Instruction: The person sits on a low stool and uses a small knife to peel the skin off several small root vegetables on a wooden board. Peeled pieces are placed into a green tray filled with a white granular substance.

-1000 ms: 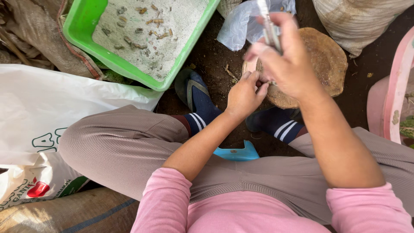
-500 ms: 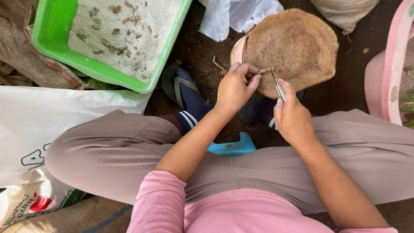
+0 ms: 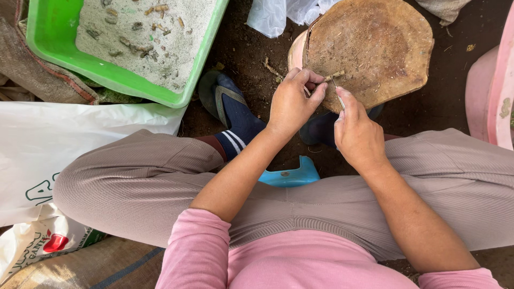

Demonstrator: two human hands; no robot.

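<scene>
Pinching a small pale stem piece [image 3: 336, 75] against the near edge of the round wooden block [image 3: 375, 48], your left hand [image 3: 293, 101] curls its fingertips around the piece, thumb and forefinger closed on it, knuckles up and wrist bent slightly back. The piece lies at about seven o'clock on the block's face, just inside the rim. Your right hand [image 3: 357, 131] sits just beside the left, at its four o'clock, fist closed around a thin blade [image 3: 339, 98] whose tip angles up toward the piece; the thumb presses along the handle. Both forearms run out from pink sleeves [image 3: 193, 251] and converge over your knees, the left one slanting up from seven o'clock, the right from five o'clock. Below the hands a blue stool [image 3: 292, 175] shows between your legs. At ten o'clock from the block stands a green tray [image 3: 51, 32] of pale grit with more small pieces scattered in it. A white sack [image 3: 53, 155] lies at the far left, and a pink tub [image 3: 495, 80] at three o'clock.
</scene>
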